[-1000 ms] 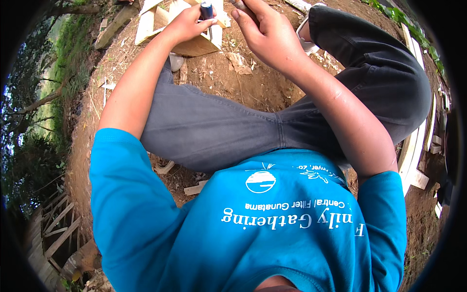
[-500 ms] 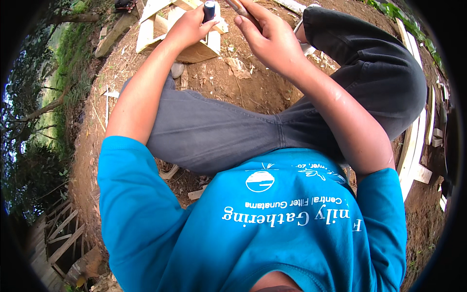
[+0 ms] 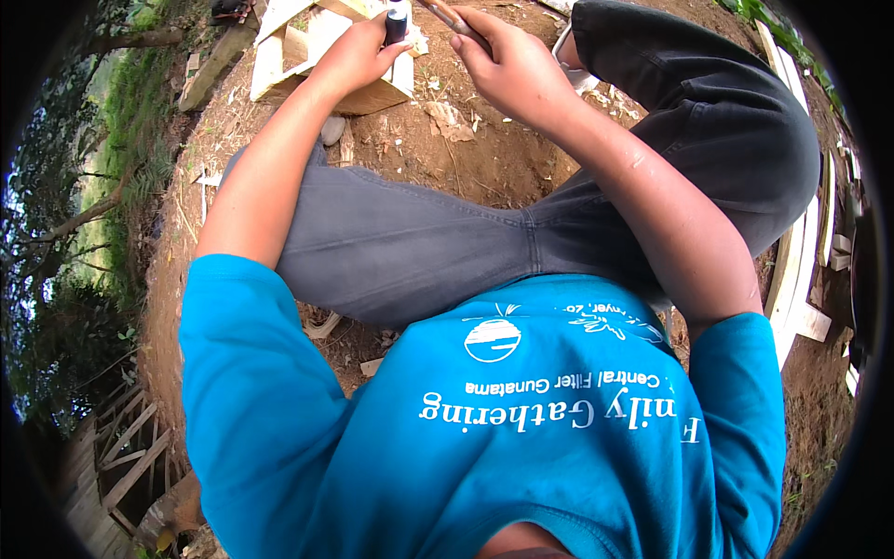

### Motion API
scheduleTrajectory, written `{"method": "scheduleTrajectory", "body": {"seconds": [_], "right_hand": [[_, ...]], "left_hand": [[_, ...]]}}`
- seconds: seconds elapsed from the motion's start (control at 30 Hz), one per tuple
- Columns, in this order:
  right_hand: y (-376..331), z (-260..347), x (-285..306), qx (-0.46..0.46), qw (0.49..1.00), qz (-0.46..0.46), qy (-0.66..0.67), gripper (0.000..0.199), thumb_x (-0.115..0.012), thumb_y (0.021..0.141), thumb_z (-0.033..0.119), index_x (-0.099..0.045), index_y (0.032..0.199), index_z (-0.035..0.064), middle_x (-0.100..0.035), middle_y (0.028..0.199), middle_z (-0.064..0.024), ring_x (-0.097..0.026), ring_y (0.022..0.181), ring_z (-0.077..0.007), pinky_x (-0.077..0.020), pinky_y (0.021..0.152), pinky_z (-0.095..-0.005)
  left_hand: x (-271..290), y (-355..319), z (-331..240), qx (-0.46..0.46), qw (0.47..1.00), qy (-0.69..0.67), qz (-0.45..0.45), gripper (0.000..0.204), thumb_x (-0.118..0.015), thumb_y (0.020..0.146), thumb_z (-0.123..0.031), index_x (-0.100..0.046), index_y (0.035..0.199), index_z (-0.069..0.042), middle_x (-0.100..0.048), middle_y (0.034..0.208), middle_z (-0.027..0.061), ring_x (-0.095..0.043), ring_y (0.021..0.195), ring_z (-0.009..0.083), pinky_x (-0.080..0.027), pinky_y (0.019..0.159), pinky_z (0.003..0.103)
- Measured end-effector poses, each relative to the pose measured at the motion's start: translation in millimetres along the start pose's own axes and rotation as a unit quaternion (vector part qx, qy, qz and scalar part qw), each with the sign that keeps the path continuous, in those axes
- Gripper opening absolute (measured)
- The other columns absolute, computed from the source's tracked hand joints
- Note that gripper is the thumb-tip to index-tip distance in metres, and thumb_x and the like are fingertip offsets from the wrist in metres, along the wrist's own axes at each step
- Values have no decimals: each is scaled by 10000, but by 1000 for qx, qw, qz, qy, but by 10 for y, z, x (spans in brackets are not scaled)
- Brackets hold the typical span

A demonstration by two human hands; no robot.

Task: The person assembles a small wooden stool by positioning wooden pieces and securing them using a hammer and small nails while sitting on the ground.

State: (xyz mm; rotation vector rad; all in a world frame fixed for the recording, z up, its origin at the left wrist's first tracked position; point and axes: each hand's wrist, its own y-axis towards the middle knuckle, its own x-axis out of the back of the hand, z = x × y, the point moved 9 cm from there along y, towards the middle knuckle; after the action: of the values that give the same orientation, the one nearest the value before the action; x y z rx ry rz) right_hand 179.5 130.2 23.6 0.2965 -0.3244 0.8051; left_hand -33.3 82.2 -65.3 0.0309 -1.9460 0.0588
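Swung toward ten o'clock since earlier: slender brown rod [image 3: 453, 17], clasped by the right hand [image 3: 518, 71]. At twelve, the left hand [image 3: 361, 58] grips a dark-blue cylindrical handle [image 3: 397, 27] over the pale boxy wooden frame [image 3: 380, 97].

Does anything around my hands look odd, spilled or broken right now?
Nothing looks spilled or clearly broken. Only the ground looks messy: a ragged flake, possibly bark, lies just right of the wooden frame, with pale chips strewn around.
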Motion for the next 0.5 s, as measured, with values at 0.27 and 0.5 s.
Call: {"method": "scheduleTrajectory", "body": {"seconds": [0.27,0.5], "right_hand": [[-23,-437,-85,-81,992,19,-91,375,-607,1044,264,-597,1388,116,-677,823,-108,-641,713,-161,-518,681,-328],[65,148,79,-13,996,17,91,366,-554,1031,149,-588,1362,-3,-724,1161,-202,-692,1074,-262,-519,939,-359]], "left_hand": [[18,13,-184,48,999,-14,22,323,-716,980,-283,-655,1166,-25,-747,1011,181,-734,984,310,-550,857,391],[288,-76,-97,71,993,-93,10,265,-744,916,-166,-692,1080,35,-743,984,198,-718,928,299,-566,822,421]]}}
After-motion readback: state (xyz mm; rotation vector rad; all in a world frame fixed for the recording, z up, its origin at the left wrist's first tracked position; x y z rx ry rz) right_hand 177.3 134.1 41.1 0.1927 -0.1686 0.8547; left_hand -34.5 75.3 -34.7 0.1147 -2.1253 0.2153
